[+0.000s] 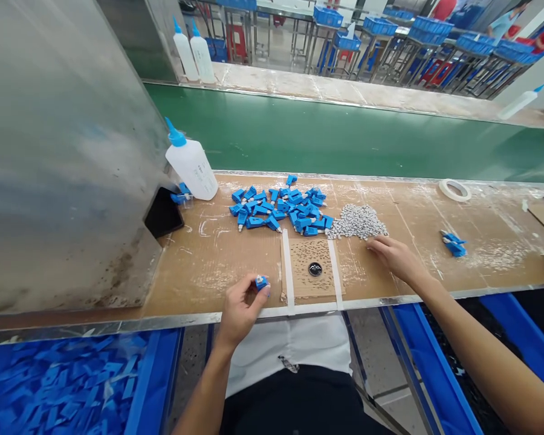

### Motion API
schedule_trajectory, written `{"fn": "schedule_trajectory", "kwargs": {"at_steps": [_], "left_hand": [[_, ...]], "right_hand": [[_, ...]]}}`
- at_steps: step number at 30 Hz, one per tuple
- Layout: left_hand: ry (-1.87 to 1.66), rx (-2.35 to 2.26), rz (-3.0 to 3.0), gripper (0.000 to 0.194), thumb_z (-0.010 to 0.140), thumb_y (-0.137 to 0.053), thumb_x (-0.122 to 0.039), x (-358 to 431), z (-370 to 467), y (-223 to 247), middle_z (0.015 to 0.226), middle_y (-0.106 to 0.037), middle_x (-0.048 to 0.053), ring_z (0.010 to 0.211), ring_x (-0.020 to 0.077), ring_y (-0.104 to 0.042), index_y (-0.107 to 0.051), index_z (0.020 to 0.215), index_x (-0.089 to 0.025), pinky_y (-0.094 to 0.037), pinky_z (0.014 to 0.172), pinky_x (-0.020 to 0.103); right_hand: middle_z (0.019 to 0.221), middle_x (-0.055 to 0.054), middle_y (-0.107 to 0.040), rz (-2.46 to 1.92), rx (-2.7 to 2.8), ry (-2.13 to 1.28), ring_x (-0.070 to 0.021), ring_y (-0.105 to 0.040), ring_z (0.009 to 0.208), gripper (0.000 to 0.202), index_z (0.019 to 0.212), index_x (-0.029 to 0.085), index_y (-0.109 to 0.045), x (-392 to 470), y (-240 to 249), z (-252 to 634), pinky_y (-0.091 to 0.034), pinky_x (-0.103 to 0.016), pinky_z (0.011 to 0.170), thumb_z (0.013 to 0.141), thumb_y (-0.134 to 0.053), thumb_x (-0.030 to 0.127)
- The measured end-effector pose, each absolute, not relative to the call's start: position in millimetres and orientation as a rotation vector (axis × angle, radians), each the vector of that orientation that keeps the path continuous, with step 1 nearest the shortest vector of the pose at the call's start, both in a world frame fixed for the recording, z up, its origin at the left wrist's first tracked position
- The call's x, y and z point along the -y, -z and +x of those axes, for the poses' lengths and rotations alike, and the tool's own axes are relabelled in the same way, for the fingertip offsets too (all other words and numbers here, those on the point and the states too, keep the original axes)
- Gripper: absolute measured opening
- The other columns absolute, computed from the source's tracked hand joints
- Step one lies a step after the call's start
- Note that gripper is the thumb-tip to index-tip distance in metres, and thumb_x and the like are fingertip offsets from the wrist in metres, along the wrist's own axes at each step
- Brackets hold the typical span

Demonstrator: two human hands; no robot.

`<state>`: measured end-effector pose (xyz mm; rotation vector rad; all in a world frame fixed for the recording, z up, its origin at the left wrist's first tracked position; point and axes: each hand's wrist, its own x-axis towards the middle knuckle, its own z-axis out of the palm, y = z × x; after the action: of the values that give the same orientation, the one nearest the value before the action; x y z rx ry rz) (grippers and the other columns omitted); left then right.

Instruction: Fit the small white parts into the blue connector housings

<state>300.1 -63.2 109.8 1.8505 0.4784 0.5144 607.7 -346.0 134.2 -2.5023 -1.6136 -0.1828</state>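
Observation:
My left hand [240,309] is closed on a small blue plastic part [261,282] near the front edge of the bench, a whitish tip showing on its top. At the right end of a pile of small grey-white pieces [359,221], my right hand [392,255] has its fingertips drawn together at the pile's edge; anything between them is too small to make out. A heap of blue plastic parts [278,208] lies left of the grey pile. Between my hands, a round black disc [315,269] rests on a cardboard pad [301,284] taped to the bench.
A white bottle with a blue nozzle [193,166] stands by a metal housing [63,157]. A tape roll [454,190] and a few blue parts [454,243] lie at right. Beyond runs a green belt [299,133]. A blue bin [152,386] of parts sits below left.

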Motion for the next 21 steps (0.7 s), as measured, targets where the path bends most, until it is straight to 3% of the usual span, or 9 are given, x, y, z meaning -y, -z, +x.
{"fn": "schedule_trajectory", "kwargs": {"at_steps": [6, 10, 15, 21], "left_hand": [[-0.504, -0.499, 1.805, 0.023, 0.088, -0.063, -0.04, 63.0, 300.1, -111.5, 0.08, -0.073, 0.005, 0.072, 0.0169, -0.067, -0.069, 0.089, -0.017, -0.053, 0.071, 0.026], [-0.518, -0.504, 1.752, 0.024, 0.088, -0.064, -0.041, 62.8, 299.4, -111.7, 0.077, -0.072, 0.004, 0.07, 0.0166, -0.067, -0.069, 0.089, -0.017, -0.053, 0.068, 0.026], [-0.524, -0.516, 1.732, 0.023, 0.087, -0.064, -0.04, 62.9, 299.4, -114.3, 0.078, -0.073, 0.004, 0.071, 0.0166, -0.067, -0.07, 0.088, -0.017, -0.054, 0.069, 0.025], [-0.53, -0.498, 1.737, 0.024, 0.088, -0.064, -0.039, 62.3, 298.8, -114.7, 0.078, -0.073, 0.005, 0.071, 0.0166, -0.068, -0.07, 0.089, -0.017, -0.054, 0.069, 0.026]], "right_hand": [[0.098, -0.008, -0.073, -2.434, 1.388, 0.011, -0.0243, -0.068, 0.091, 0.031, 0.098, 0.027, -0.071, 334.9, -135.8, 590.2, -0.055, -0.039, 0.082, 0.096, -0.041, 0.019], [0.091, -0.009, -0.074, -2.456, 1.002, 0.076, -0.0252, -0.069, 0.081, 0.022, 0.1, 0.023, -0.068, 335.3, -134.1, 582.7, -0.055, -0.039, 0.074, 0.095, -0.047, 0.027], [0.079, -0.006, -0.069, -2.472, 0.899, -0.029, -0.0213, -0.064, 0.069, 0.017, 0.087, 0.022, -0.063, 330.8, -129.4, 576.9, -0.053, -0.035, 0.067, 0.09, -0.056, 0.036], [0.083, -0.007, -0.068, -2.462, 1.111, -0.093, -0.0221, -0.065, 0.074, 0.012, 0.078, 0.023, -0.062, 314.5, -133.8, 584.5, -0.053, -0.036, 0.071, 0.087, -0.054, 0.025]]}}
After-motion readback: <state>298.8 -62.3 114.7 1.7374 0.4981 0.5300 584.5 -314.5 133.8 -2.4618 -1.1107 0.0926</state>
